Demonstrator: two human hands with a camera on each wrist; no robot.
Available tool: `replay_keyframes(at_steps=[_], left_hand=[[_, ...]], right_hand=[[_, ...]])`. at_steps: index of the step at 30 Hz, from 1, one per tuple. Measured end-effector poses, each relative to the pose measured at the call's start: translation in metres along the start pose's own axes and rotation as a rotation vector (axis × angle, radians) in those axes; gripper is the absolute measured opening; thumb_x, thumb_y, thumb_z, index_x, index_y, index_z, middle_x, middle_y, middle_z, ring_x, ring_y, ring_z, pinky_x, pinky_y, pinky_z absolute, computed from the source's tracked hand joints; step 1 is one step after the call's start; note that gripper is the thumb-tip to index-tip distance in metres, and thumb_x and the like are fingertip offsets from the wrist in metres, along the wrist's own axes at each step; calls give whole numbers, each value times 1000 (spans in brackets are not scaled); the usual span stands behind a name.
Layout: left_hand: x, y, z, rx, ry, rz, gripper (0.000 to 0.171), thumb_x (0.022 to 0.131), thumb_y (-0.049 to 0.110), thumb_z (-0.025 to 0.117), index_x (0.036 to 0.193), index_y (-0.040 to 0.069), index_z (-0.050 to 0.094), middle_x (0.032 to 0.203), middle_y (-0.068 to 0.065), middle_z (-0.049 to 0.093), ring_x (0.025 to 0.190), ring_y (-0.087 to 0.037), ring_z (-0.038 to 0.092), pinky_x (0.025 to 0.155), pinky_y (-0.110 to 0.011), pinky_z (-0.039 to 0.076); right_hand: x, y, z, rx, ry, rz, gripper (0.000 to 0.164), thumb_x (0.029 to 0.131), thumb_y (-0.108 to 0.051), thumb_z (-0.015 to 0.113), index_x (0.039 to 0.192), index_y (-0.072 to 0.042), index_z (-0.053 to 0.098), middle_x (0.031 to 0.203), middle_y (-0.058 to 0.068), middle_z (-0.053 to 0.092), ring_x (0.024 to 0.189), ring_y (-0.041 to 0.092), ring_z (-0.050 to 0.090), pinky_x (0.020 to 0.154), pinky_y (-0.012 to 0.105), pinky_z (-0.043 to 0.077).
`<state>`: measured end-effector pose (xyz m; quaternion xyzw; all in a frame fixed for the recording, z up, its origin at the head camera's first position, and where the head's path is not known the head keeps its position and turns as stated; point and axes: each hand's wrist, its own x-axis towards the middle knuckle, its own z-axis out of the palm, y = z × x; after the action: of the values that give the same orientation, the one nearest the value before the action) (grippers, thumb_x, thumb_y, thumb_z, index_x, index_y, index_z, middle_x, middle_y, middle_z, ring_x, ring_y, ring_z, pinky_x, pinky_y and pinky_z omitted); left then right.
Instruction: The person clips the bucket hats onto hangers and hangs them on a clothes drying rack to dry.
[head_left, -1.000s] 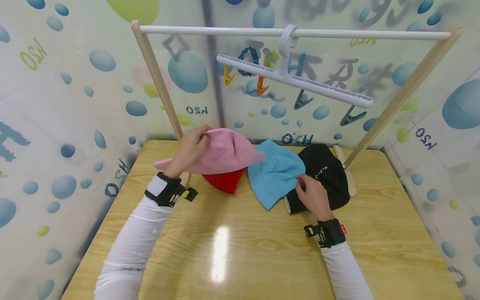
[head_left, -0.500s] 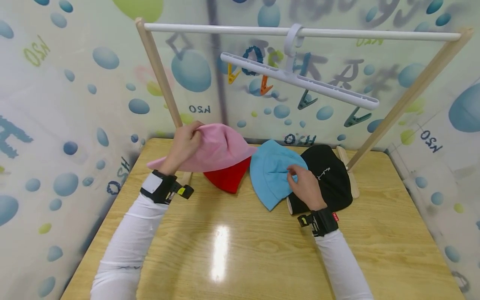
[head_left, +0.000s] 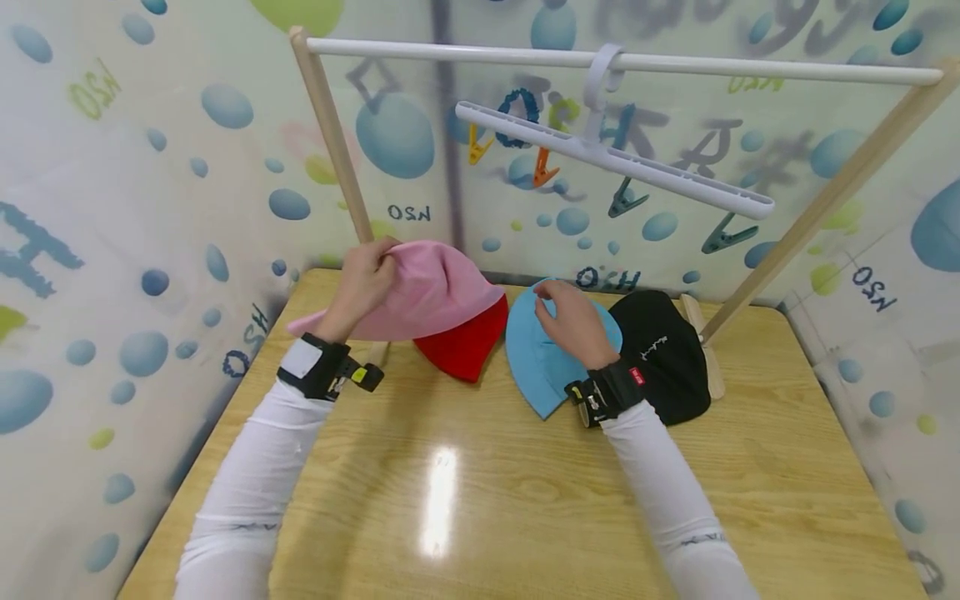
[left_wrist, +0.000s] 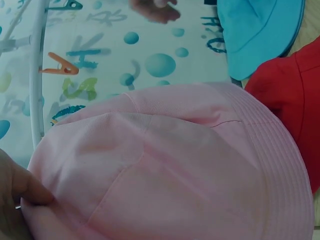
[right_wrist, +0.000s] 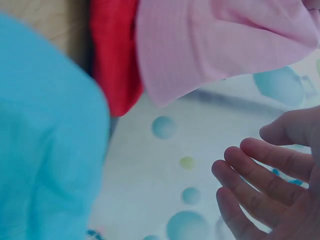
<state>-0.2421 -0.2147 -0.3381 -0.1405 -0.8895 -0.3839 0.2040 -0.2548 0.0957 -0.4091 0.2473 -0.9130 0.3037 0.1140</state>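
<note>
Seen through my head camera, the person's left hand [head_left: 363,287] pinches the crown of a pink bucket hat [head_left: 435,292], with the cloth caught between thumb and fingers. The pink hat is at the left, partly hiding a red hat [head_left: 472,343] on the wooden table [head_left: 525,508]. The right hand [head_left: 577,325] holds nothing; my right wrist view shows its fingers loosely extended. It appears above a blue hat [head_left: 534,367], beside a black hat [head_left: 663,367]. Higher up, a pale hanger [head_left: 592,152] with four clips [head_left: 542,171] hangs from a white rail [head_left: 450,53].
</note>
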Motion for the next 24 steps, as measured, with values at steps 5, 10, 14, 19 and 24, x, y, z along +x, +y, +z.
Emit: replay_keyframes(at_steps=[5,10,14,19,24], left_hand=[[-3,-2,-5,-10,0,0,26,90,-8,43,101,-11,66,90,-24,64,75,-33,53,66,-35,37],[-7,-2,-9,-8,-8,-11,25,91,-7,44,103,-11,65,91,-25,63,76,-33,53,67,-35,37],[-9,-4,-12,11,-9,-17,24,90,-8,45,102,-11,65,90,-25,64,76,-33,53,68,-38,38],[-10,-4,-14,31,5,3,24,88,-8,46,101,-11,65,89,-25,64,76,-34,55,69,-40,40],[-10,-3,-15,27,7,9,24,88,-8,46,102,-11,65,88,-24,64,75,-33,54,68,-39,39]], right_hand=[[25,-16,-3,14,7,-53,25,96,-10,54,116,4,61,109,17,63,100,29,59,86,41,47],[53,-28,-9,1,-24,-67,28,97,-10,53,120,4,58,113,18,61,103,31,58,87,42,46],[74,-38,-16,-5,-51,-72,33,97,-11,51,125,6,54,119,20,59,108,32,55,91,42,45],[93,-47,-23,13,-58,-68,39,97,-11,50,132,6,48,127,20,54,114,31,52,96,41,43],[108,-53,-28,34,-40,-55,44,97,-11,50,137,5,44,134,21,49,120,32,48,100,41,40]])
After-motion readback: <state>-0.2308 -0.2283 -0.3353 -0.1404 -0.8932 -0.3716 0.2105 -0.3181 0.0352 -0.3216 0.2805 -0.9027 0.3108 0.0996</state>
